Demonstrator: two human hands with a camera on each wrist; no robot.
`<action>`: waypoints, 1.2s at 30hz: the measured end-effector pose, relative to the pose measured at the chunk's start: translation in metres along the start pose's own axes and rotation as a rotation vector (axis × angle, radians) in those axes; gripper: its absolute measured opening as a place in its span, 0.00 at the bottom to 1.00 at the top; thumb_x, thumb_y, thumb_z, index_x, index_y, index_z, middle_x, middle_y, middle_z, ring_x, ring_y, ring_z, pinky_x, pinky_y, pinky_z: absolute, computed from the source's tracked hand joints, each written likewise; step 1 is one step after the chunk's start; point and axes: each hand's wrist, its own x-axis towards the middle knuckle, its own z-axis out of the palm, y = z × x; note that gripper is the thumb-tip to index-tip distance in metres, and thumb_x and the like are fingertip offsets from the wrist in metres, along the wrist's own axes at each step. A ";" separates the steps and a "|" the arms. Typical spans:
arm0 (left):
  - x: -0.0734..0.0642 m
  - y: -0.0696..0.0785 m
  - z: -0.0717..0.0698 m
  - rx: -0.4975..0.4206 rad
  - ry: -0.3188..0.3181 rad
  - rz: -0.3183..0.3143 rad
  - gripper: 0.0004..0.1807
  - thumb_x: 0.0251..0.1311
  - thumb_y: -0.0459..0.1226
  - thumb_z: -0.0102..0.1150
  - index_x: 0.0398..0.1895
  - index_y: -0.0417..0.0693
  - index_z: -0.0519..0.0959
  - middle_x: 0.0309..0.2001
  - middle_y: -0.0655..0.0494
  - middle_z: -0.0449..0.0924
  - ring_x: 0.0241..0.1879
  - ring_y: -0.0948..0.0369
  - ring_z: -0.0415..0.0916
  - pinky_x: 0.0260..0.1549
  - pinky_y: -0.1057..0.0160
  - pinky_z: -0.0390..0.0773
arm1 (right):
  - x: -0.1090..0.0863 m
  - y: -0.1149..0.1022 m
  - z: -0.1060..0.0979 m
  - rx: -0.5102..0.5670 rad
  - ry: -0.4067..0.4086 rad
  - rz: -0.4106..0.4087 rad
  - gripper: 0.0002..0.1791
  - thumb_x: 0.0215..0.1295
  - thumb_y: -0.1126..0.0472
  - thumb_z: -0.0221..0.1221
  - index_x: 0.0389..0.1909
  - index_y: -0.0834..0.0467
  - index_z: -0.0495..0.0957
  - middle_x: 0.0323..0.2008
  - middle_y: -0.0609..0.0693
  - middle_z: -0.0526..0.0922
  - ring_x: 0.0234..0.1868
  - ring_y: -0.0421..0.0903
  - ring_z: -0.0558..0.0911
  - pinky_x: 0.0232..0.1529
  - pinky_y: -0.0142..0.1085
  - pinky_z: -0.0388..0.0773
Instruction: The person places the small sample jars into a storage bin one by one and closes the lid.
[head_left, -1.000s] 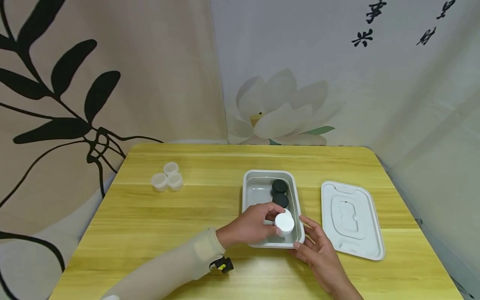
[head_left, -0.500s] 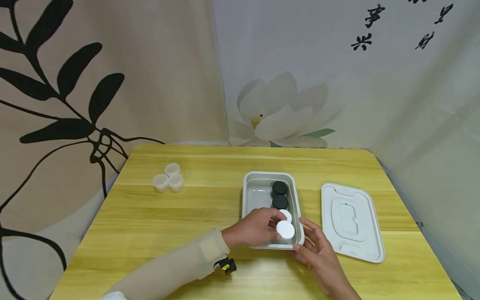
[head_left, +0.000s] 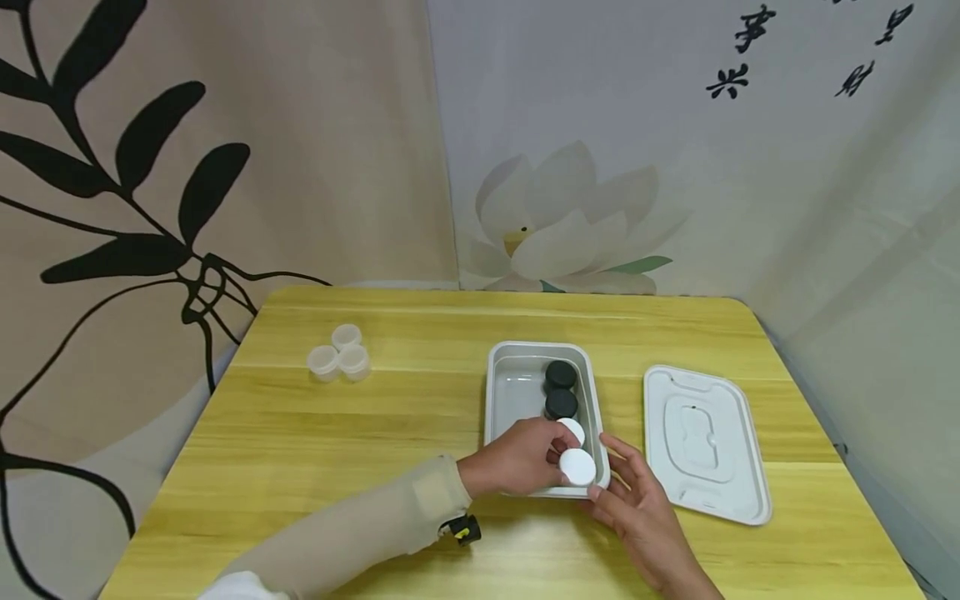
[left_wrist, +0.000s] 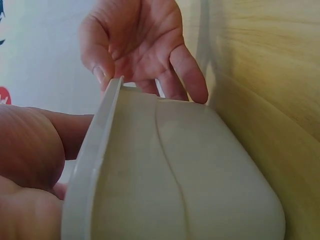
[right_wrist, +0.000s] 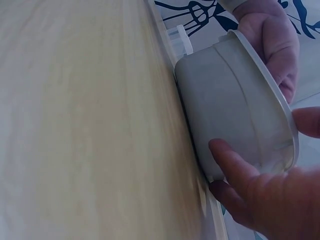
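A light grey plastic box (head_left: 517,377) lies open on the table, its outer wall (left_wrist: 175,165) filling much of the left wrist view. Reaching over its near side, my left hand (head_left: 525,457) holds a white-capped container (head_left: 577,467) by the cap in the near right corner. Another white cap (head_left: 573,430) shows just behind it, partly covered by the fingers. Two black-capped containers, one far (head_left: 560,375) and one nearer (head_left: 561,404), continue the row along the right wall. My right hand (head_left: 637,508) steadies the near right corner, fingers (right_wrist: 232,162) against the outer wall and thumb near the rim.
Right of the box lies a white lid (head_left: 705,446) flat on the table (head_left: 420,333). Three small translucent cups (head_left: 352,362) stand grouped at the back left. A printed curtain (head_left: 337,150) hangs behind the table's far edge.
My left hand has shifted right and towards the near edge, bringing the white-capped container into the box corner. More of the white cap behind it now shows. The right hand keeps its place.
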 end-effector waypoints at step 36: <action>0.005 0.010 -0.012 0.266 0.032 -0.028 0.21 0.54 0.33 0.80 0.51 0.46 0.83 0.39 0.55 0.84 0.35 0.68 0.74 0.41 0.71 0.75 | -0.001 0.003 0.000 0.005 0.010 -0.011 0.41 0.71 0.73 0.60 0.81 0.57 0.54 0.70 0.56 0.70 0.64 0.42 0.82 0.57 0.47 0.87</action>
